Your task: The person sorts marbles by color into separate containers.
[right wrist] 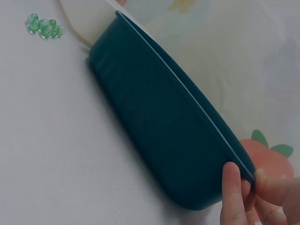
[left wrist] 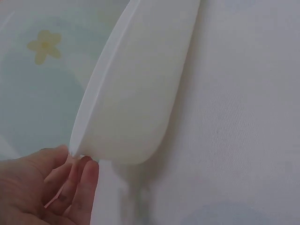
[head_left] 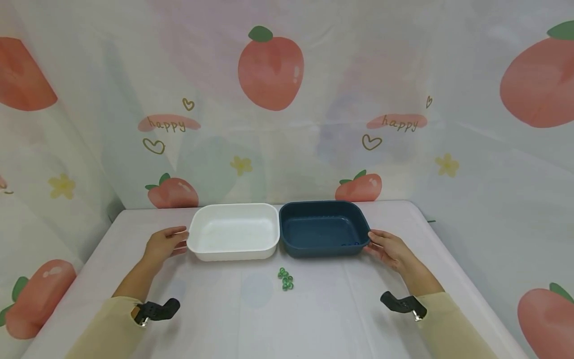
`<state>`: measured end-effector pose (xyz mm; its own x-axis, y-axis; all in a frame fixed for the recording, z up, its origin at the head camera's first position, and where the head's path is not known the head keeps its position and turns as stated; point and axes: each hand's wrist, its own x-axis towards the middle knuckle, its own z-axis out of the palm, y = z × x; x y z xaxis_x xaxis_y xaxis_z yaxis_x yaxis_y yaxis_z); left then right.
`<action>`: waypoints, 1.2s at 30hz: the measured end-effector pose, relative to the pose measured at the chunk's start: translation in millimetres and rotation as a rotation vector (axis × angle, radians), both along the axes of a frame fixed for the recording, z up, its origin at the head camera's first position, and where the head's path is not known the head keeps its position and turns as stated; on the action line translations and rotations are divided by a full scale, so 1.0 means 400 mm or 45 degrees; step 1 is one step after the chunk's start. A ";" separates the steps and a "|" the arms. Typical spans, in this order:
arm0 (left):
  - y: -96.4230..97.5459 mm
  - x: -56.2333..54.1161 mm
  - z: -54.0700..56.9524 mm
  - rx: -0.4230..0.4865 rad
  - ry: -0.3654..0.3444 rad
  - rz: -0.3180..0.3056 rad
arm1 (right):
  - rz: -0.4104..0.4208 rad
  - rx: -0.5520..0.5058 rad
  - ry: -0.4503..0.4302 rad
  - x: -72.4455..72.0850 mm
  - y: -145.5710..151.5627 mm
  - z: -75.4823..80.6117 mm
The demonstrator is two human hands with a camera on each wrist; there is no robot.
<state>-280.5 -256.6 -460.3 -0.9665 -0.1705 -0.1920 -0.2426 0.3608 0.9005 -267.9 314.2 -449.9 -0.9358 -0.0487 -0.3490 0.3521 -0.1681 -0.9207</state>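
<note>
A white plastic basin (head_left: 233,232) and a dark blue basin (head_left: 324,227) stand side by side on the table, their neighbouring rims close together. At the white one's left end, my left hand (head_left: 167,244) pinches the rim; the left wrist view has the thumb (left wrist: 58,154) at the rim and fingers below it. My right hand (head_left: 391,252) grips the blue basin's right end, thumb at the rim, fingers (right wrist: 232,192) against the outer wall. Small dark blue marbles (head_left: 351,244) lie inside the blue basin by its near right corner. Several green glass marbles (head_left: 286,279) sit in front of the basins.
A white cloth (head_left: 215,309) covers the table. Behind and at both sides hangs a curtain (head_left: 287,149) printed with peaches, flowers and hearts. Black wrist camera mounts (head_left: 157,310) stick out from both sleeves above the tabletop.
</note>
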 end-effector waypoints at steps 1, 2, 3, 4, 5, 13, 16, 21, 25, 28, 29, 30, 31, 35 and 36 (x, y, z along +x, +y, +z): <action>0.005 0.003 0.004 -0.002 -0.006 0.004 | 0.001 -0.002 0.000 0.000 -0.001 0.001; 0.011 0.008 0.011 -0.010 -0.006 -0.005 | 0.003 -0.006 0.002 0.001 -0.001 0.001; 0.014 0.011 0.015 -0.015 -0.008 -0.020 | 0.002 -0.006 0.004 0.001 -0.002 0.001; 0.016 0.011 0.016 -0.013 -0.012 -0.017 | 0.002 -0.006 0.006 0.001 -0.003 0.002; 0.017 0.010 0.015 -0.011 -0.018 -0.014 | 0.007 -0.008 0.010 0.001 -0.004 0.002; 0.016 0.008 0.012 0.124 -0.033 -0.031 | 0.020 -0.045 -0.011 0.000 -0.005 0.004; 0.014 0.005 0.008 0.208 -0.062 -0.028 | 0.033 -0.075 -0.022 0.000 -0.001 0.004; 0.013 0.001 0.006 0.299 -0.105 0.007 | 0.052 -0.117 -0.034 -0.001 0.004 0.004; 0.015 0.000 0.010 0.357 -0.127 0.026 | 0.068 -0.144 -0.033 -0.001 0.008 0.003; 0.018 0.000 0.013 0.367 -0.147 0.040 | 0.069 -0.171 -0.029 0.003 0.011 0.000; 0.019 0.002 0.015 0.372 -0.149 0.040 | 0.075 -0.187 -0.029 0.005 0.013 -0.001; 0.020 0.003 0.017 0.376 -0.148 0.037 | 0.081 -0.202 -0.028 0.008 0.015 -0.003; 0.021 0.004 0.019 0.381 -0.147 0.035 | 0.083 -0.215 -0.025 0.011 0.017 -0.005; 0.025 0.010 0.025 0.404 -0.134 0.028 | 0.113 -0.241 -0.025 0.028 0.023 -0.011; 0.026 0.011 0.026 0.407 -0.132 0.031 | 0.112 -0.236 -0.029 0.033 0.023 -0.012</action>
